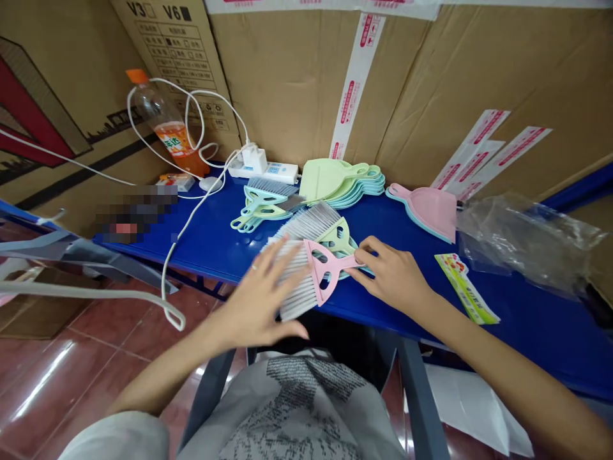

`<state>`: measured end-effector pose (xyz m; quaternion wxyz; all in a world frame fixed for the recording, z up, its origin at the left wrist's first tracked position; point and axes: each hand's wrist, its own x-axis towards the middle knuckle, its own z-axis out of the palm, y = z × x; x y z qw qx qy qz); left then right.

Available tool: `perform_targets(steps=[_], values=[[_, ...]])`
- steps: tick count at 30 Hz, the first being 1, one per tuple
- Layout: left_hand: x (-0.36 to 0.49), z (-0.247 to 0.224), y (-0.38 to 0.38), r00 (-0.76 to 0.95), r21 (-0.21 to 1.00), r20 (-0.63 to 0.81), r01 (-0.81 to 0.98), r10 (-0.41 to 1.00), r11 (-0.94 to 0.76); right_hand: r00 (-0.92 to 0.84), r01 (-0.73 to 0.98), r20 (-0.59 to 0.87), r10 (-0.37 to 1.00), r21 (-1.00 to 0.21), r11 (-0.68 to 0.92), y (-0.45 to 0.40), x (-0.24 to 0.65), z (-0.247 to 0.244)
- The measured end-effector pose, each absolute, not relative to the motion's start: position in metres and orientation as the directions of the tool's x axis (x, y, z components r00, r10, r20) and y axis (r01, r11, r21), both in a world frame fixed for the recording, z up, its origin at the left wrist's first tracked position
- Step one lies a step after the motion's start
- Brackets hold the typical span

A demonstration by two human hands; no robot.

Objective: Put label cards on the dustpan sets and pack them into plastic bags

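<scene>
A small pink hand brush [322, 271] with pale grey bristles is held by its handle in my right hand [390, 271], fingers closed round the handle's end. My left hand [261, 294] has its fingers spread over the bristles; it looks slightly blurred, and whether it presses on them I cannot tell. Directly behind lies a green hand brush [339, 235], partly covered by the pink one, with a bit of blue showing beneath. Farther back, several more green and blue brushes [261, 207] lie together on the blue table [218, 246].
Behind the brushes is a stack of green and blue dustpans [330, 179]. A pink dustpan [428, 207] lies to the right, near a clear plastic bag [522, 236] and a label card [467, 289]. At left stand an orange soda bottle [172, 131] and a power strip [282, 172] with white cables.
</scene>
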<state>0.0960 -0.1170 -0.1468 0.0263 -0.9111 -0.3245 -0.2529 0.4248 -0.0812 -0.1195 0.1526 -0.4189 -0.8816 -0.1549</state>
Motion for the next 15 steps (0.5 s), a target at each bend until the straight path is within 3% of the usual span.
perform_targets(steps=[2, 7, 11, 15], values=[[0.119, -0.160, -0.135, 0.736, 0.040, 0.406, 0.578, 0.541, -0.815, -0.603, 0.780, 0.375, 0.703, 0.097, 0.618, -0.082, 0.426, -0.125], [0.133, -0.171, -0.124, 0.752, -0.059, 0.439, 0.571, 0.492, -0.819, -0.617, 0.744, 0.386, 0.686, 0.004, 0.668, -0.088, 0.437, -0.140], [0.124, -0.159, -0.112, 0.759, -0.059, 0.483, 0.526, 0.437, -0.848, -0.614, 0.744, 0.418, 0.670, 0.022, 0.668, -0.095, 0.451, -0.152], [0.131, -0.162, -0.110, 0.676, -0.038, 0.582, 0.577, 0.451, -0.816, -0.560, 0.744, 0.466, 0.685, -0.080, 0.663, -0.100, 0.465, -0.159]])
